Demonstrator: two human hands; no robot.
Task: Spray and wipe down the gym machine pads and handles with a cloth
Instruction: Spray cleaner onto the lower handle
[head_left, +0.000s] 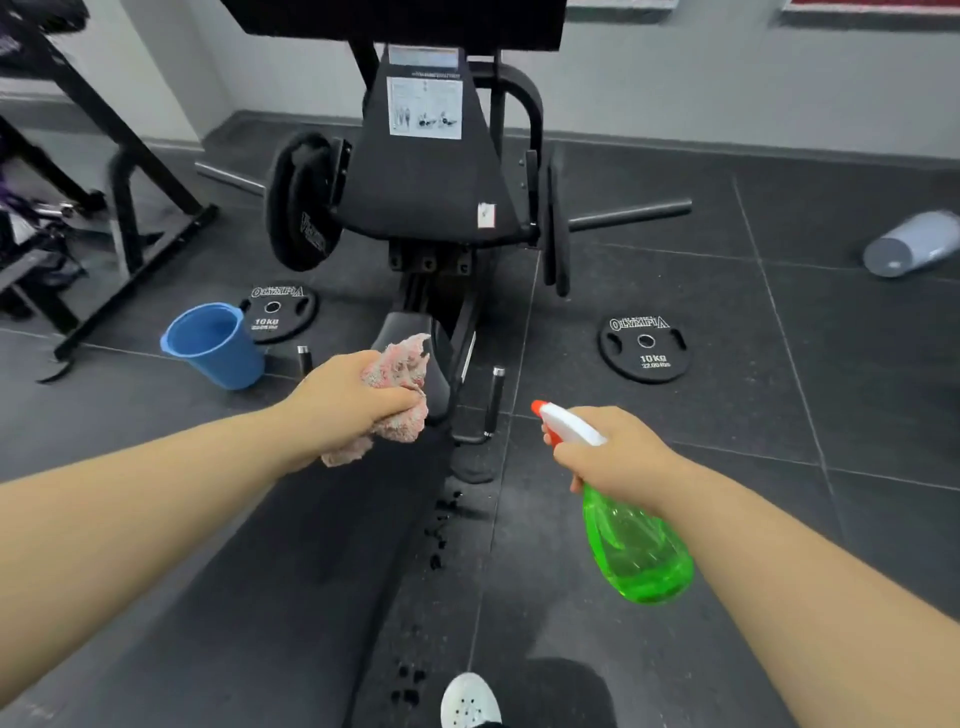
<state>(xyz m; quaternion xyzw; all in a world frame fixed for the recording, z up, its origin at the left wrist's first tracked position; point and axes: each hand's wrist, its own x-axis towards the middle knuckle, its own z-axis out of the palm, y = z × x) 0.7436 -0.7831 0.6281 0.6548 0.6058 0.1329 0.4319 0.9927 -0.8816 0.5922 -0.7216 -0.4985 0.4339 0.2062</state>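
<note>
A black gym machine (426, 182) stands ahead of me, with a small black seat pad (405, 325) low on its frame and two short handles (496, 395) beside it. My left hand (345, 400) grips a crumpled pink cloth (400, 382) right at the seat pad. My right hand (610, 454) holds a green spray bottle (636, 545) by its neck; the white and red nozzle (558, 421) points left toward the machine. A long black bench pad (270, 597) runs below my left arm.
A blue bucket (215, 343) sits on the floor left of the machine. Two black 10 kg plates (644, 345) (278, 312) lie flat on either side. A grey container (911, 244) lies tipped at far right. A black rack (78, 171) stands at left. My shoe (467, 699) shows below.
</note>
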